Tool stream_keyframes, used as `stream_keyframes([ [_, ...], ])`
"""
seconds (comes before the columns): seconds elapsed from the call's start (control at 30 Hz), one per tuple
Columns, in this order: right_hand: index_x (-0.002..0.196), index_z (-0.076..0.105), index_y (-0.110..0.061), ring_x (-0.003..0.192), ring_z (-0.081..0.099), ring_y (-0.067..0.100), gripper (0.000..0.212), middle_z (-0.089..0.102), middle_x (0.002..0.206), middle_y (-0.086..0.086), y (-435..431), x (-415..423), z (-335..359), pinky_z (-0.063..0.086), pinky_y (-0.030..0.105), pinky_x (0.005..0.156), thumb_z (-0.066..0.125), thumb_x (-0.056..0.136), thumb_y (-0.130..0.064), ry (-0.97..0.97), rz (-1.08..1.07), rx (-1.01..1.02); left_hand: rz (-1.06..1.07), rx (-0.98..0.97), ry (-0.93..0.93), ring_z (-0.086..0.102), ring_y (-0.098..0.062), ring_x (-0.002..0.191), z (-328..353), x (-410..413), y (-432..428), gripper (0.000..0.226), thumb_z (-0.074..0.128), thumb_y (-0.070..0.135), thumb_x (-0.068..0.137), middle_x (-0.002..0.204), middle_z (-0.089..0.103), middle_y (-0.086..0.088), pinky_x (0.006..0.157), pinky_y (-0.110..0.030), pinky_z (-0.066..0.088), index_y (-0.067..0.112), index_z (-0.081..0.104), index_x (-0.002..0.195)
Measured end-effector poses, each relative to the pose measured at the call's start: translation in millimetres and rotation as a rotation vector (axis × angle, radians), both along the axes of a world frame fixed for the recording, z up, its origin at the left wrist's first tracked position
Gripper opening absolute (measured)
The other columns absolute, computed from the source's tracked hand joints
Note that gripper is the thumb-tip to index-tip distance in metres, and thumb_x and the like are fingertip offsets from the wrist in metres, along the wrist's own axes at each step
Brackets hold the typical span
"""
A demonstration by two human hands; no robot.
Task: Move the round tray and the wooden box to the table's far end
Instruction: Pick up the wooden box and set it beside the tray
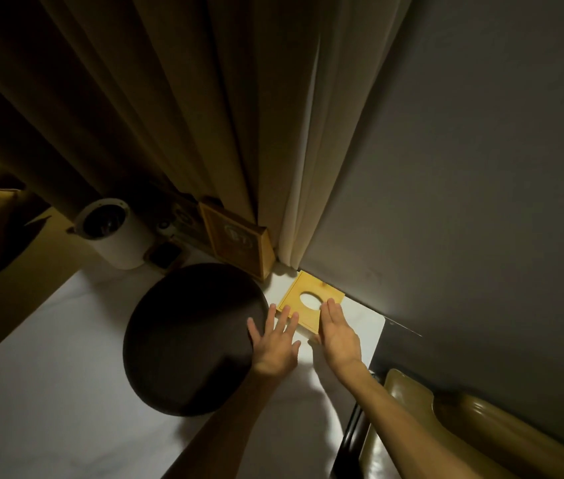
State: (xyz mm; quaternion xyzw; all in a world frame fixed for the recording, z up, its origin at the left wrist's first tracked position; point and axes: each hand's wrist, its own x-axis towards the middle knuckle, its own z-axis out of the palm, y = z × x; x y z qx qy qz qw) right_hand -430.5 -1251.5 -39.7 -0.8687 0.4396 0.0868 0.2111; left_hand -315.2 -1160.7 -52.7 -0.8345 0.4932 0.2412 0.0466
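Note:
A dark round tray (pixel 190 337) lies flat on the white table (pixel 49 392), near its far end. To its right a yellow wooden box (pixel 311 299) with an oval hole in its top sits in the far right corner, against the grey wall. My left hand (pixel 275 340) lies flat with fingers spread, fingertips on the box's near left edge and its little finger by the tray's rim. My right hand (pixel 337 331) rests flat on the box's near right part, fingers together. Neither hand grips anything.
Beige curtains (pixel 204 133) hang behind the table. A white cylindrical device (pixel 114 233) and a framed picture (pixel 235 240) stand at the far end, behind the tray. A glossy chair back (pixel 446 426) sits right of the table edge.

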Motion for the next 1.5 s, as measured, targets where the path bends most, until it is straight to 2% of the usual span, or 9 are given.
stream_keyframes([
  [0.13, 0.154, 0.014, -0.011, 0.147, 0.027, 0.026, 0.076, 0.012, 0.164, 0.005, -17.4, 9.3, 0.5, 0.048, 0.037, 0.101, 0.057, 0.094, -0.034, 0.025, 0.0, -0.028, 0.057, 0.013, 0.005, -0.022, -0.03, 0.146, 3.3, 5.7, -14.7, 0.062, 0.033, 0.045, 0.097, 0.162, -0.012, 0.01, 0.101, -0.077, -0.012, 0.039, 0.0, 0.149],
  [0.23, 0.153, 0.018, -0.014, 0.148, 0.025, 0.023, 0.076, 0.016, 0.164, 0.002, -23.3, 13.8, -3.8, 0.049, 0.037, 0.1, 0.057, 0.094, -0.038, 0.015, -0.02, -0.036, 0.069, 0.003, 0.016, -0.022, -0.032, 0.146, 4.3, 12.9, -23.3, 0.061, 0.033, 0.044, 0.097, 0.162, -0.01, 0.009, 0.101, -0.078, -0.013, 0.039, 0.001, 0.15],
  [0.47, 0.154, 0.017, -0.018, 0.15, 0.018, 0.021, 0.076, 0.015, 0.164, 0.001, -23.9, 11.8, -9.4, 0.046, 0.037, 0.105, 0.057, 0.094, -0.04, -0.025, -0.047, -0.036, 0.01, -0.097, 0.054, -0.004, -0.025, 0.15, 11.3, 17.0, -32.5, 0.056, 0.033, 0.037, 0.098, 0.163, 0.006, -0.003, 0.118, -0.058, 0.001, 0.022, 0.019, 0.15],
  [0.57, 0.154, 0.016, -0.02, 0.151, 0.018, 0.021, 0.076, 0.014, 0.165, -0.001, -27.5, 8.7, -9.8, 0.042, 0.037, 0.109, 0.056, 0.093, -0.042, -0.026, -0.029, -0.029, -0.029, -0.138, 0.097, -0.002, -0.023, 0.15, 6.0, 24.4, -31.6, 0.059, 0.037, 0.037, 0.098, 0.163, 0.004, -0.001, 0.121, -0.05, 0.008, 0.023, 0.015, 0.151],
  [0.87, 0.153, 0.02, -0.023, 0.15, 0.02, 0.018, 0.074, 0.017, 0.164, -0.004, -38.6, 8.1, -5.2, 0.048, 0.039, 0.101, 0.061, 0.092, -0.037, 0.004, -0.008, -0.032, -0.049, -0.076, 0.184, -0.008, -0.026, 0.15, -3.3, 26.2, -39.1, 0.067, 0.042, 0.04, 0.096, 0.163, -0.006, -0.002, 0.119, -0.055, 0.018, 0.027, 0.007, 0.151],
  [1.07, 0.152, 0.021, -0.021, 0.15, 0.019, 0.02, 0.075, 0.017, 0.164, -0.002, -41.1, 10.1, -5.5, 0.047, 0.042, 0.103, 0.063, 0.091, -0.037, 0.017, 0.008, -0.032, -0.044, -0.114, 0.225, -0.008, -0.022, 0.15, 3.5, 29.4, -38.0, 0.064, 0.041, 0.038, 0.097, 0.163, -0.005, 0.001, 0.118, -0.048, 0.021, 0.028, 0.009, 0.152],
  [1.13, 0.152, 0.02, -0.019, 0.152, 0.012, 0.023, 0.076, 0.013, 0.165, 0.001, -39.5, 9.1, -4.6, 0.045, 0.043, 0.106, 0.061, 0.092, -0.038, 0.037, 0.039, -0.05, -0.058, -0.167, 0.19, 0.001, -0.026, 0.15, 5.5, 24.6, -34.0, 0.061, 0.042, 0.037, 0.096, 0.163, 0.004, -0.004, 0.119, -0.051, 0.018, 0.024, 0.018, 0.151],
  [1.27, 0.155, 0.008, -0.023, 0.152, -0.002, 0.027, 0.084, 0.002, 0.166, 0.0, -37.7, -6.3, -3.9, 0.042, 0.049, 0.108, 0.054, 0.091, -0.05, 0.106, 0.113, -0.091, -0.168, -0.204, 0.066, 0.041, -0.035, 0.137, -6.9, 20.5, -20.2, 0.064, 0.065, 0.04, 0.08, 0.15, 0.041, -0.013, 0.099, -0.064, 0.043, 0.021, 0.046, 0.139],
  [1.5, 0.155, -0.005, -0.029, 0.152, -0.002, 0.026, 0.08, -0.003, 0.166, -0.006, -48.9, -15.9, -9.6, 0.039, 0.05, 0.109, 0.045, 0.095, -0.049, 0.178, 0.183, -0.107, -0.125, -0.16, 0.089, 0.018, -0.036, 0.147, -8.4, 16.6, -24.3, 0.065, 0.058, 0.033, 0.089, 0.16, 0.02, -0.012, 0.106, -0.072, 0.027, 0.022, 0.031, 0.147],
])
